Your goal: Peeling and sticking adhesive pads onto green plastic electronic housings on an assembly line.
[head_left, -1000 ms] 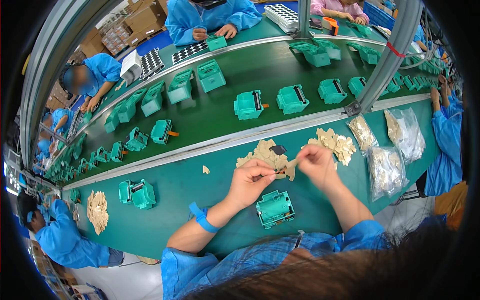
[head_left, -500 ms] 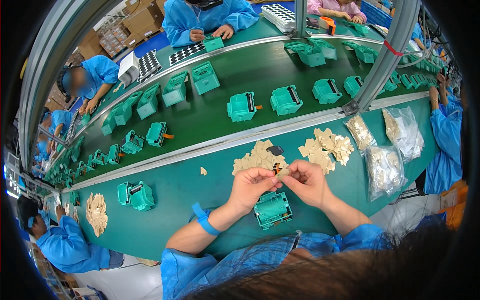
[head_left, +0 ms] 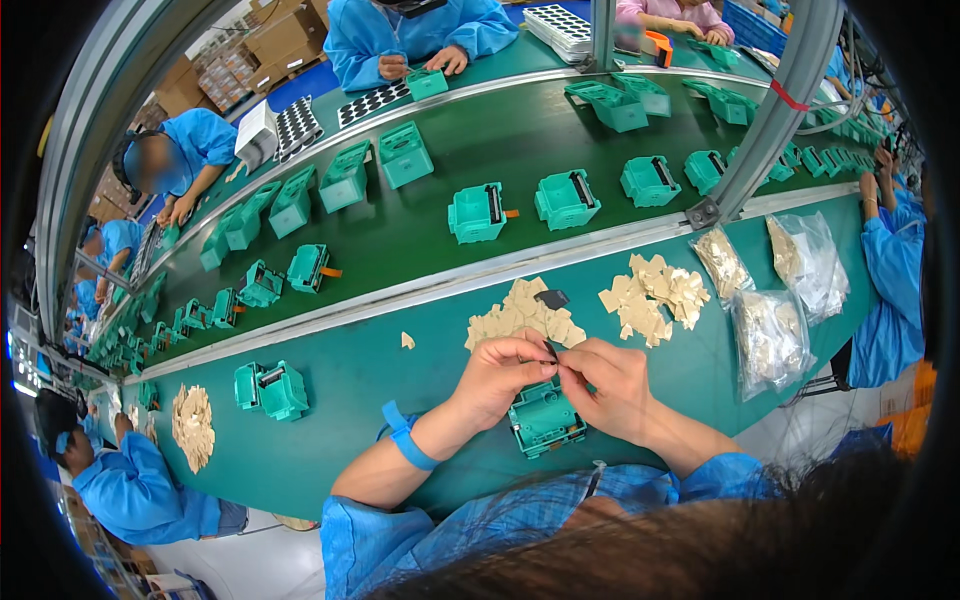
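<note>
Above a green plastic housing [head_left: 546, 420] on the bench, my two hands meet fingertip to fingertip. My left hand [head_left: 502, 378], with a blue band on its wrist, is closed in a pinch on a small thin dark piece [head_left: 551, 350]. My right hand [head_left: 612, 388] is closed too, its fingertips pressed against the lower end of that piece; whatever else they may hold is hidden. Just beyond my fingers lies a heap of tan paper-like pieces [head_left: 515, 315] with a dark flat piece [head_left: 551, 299] on it. My right hand partly covers the housing.
More tan pieces [head_left: 655, 295] and clear bags [head_left: 770, 340] of them lie at the right. Two joined green housings [head_left: 272, 390] and another tan pile [head_left: 192, 428] are at the left. Ahead, a metal rail [head_left: 400, 298] borders a belt [head_left: 400, 235] carrying green housings. Co-workers sit around.
My right hand has turned and its fingers have closed in. The tan piece between my fingertips no longer shows; a thin dark edge does. Housings on the belt have shifted slightly left.
</note>
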`<state>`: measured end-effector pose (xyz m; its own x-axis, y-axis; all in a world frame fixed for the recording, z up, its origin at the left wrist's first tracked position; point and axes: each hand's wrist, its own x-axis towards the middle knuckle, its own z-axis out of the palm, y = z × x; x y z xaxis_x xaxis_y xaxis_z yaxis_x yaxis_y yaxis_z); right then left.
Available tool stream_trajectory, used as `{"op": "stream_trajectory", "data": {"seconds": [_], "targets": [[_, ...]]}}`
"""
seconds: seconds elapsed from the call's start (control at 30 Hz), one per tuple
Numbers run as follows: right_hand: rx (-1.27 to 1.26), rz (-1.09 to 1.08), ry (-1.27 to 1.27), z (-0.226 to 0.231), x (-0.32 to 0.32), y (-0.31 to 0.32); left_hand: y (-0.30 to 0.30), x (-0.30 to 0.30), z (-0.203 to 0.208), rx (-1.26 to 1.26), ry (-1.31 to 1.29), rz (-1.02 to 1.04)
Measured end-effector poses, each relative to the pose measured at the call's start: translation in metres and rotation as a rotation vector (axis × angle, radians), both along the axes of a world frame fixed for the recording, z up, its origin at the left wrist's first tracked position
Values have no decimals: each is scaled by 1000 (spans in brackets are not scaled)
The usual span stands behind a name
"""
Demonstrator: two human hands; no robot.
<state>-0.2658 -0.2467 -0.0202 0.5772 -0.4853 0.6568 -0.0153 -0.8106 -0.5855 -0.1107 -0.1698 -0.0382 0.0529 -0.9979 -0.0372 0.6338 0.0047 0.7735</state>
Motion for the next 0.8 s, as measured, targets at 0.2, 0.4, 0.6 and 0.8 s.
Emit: {"op": "stream_trajectory", "data": {"seconds": [0.2, 0.4, 0.6, 0.8], "targets": [[382, 92, 55, 9, -12, -13, -3, 4, -2, -89, -217, 42], [445, 9, 171, 4, -33, -33, -7, 5, 0, -123, -311, 76], [186, 100, 67, -1, -10, -13, -7, -2, -4, -125, -327, 88], [144, 67, 67, -5, -9, -11, -7, 3, -7, -137, -524, 98]]}}
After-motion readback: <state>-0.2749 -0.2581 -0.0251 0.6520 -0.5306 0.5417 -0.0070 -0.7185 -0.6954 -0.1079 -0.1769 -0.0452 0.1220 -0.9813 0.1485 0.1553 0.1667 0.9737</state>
